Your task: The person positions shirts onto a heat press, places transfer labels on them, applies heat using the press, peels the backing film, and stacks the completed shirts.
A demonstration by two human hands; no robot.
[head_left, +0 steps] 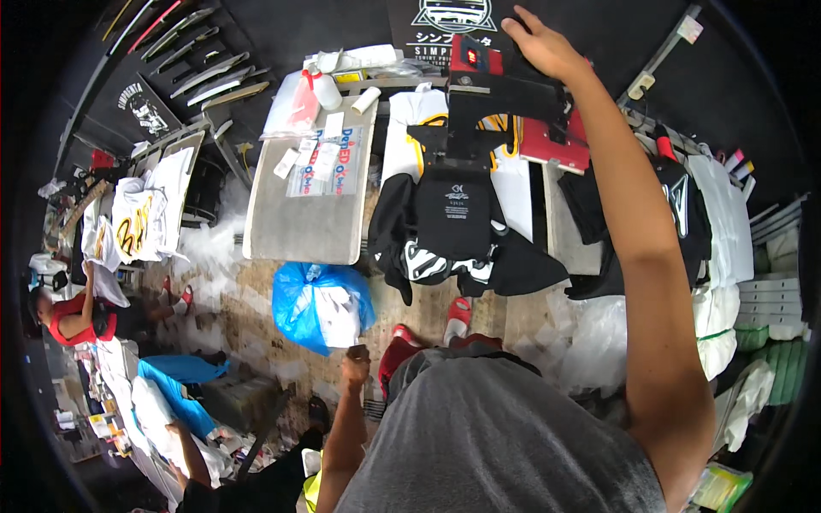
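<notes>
My right hand [546,44] reaches far forward, fingers stretched out and apart. It is just beside the red control box [469,56] of a heat press [479,107], holding nothing visible. Under and before the press lie a white shirt with yellow and black print [516,192] and a black T-shirt [445,190] with white graphics, draped over the near edge. My left hand [355,366] hangs low at my left side, fingers curled closed. Whatever it may hold is hidden. Close beside it is a blue plastic bag [293,303] with white material inside.
Left of the press, a grey board [299,227] bears papers and bottles [325,90]. More black shirts [684,205] lie at right. Two other people are at left, one in a red top [85,321], one handling white cloth [154,419]. Plastic scraps litter the floor [248,295].
</notes>
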